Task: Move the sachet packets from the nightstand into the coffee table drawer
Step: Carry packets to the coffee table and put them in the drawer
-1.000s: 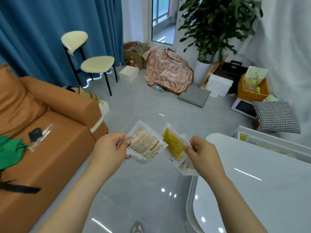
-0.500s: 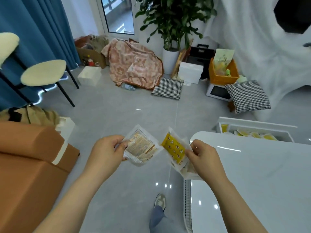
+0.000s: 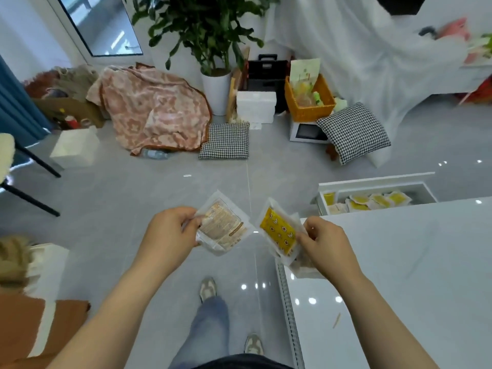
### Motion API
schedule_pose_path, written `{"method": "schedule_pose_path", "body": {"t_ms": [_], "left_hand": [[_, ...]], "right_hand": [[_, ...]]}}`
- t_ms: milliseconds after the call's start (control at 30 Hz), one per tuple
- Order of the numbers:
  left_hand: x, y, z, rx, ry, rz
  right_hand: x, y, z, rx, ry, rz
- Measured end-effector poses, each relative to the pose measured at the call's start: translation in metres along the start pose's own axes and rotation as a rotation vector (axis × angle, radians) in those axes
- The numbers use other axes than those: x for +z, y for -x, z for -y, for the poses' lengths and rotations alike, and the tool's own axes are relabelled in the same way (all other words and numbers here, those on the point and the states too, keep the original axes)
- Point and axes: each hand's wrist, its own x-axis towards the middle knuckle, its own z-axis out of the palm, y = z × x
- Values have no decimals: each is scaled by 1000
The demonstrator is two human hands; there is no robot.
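Observation:
My left hand (image 3: 167, 237) grips a clear sachet packet with a brown printed label (image 3: 222, 226), held over the grey floor. My right hand (image 3: 326, 246) holds a small bunch of sachet packets, the front one yellow with a pattern (image 3: 278, 231); the ones behind it are mostly hidden. The white coffee table (image 3: 399, 275) lies under my right forearm. Beyond its far edge the white drawer (image 3: 372, 182) stands pulled out, with several yellow sachet packets (image 3: 372, 201) lying inside. The nightstand is out of view.
An orange sofa corner (image 3: 32, 326) sits at the lower left and a black-legged chair (image 3: 24, 166) at the far left. Checked cushions (image 3: 225, 141), a patterned blanket (image 3: 154, 107), a potted plant (image 3: 213, 43), boxes and an orange basket (image 3: 308, 102) line the far wall. My legs and shoes (image 3: 207, 288) stand on the floor.
My view has swung to the right and I have stepped forward: the sofa slid off to the left and the open drawer came into sight. Both hands keep their packets.

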Motion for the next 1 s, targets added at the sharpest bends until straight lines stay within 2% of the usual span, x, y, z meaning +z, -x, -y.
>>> {"method": "schedule_pose_path", "body": {"t_ms": [267,467,700,1000], "left_hand": [[3,-150,-20,129,-66,158],[3,-254,-69,262,-212,292],[57,-352,-124,401,-299,472],[133,-439,-213,527,-337,617]], "right_hand": [[12,-99,13,161,-33,-65],[9,-165,34,320,-77,-161],[-9,-225,13,505,-150,-248],[-45,-303,-39,663,-234,-341]]}}
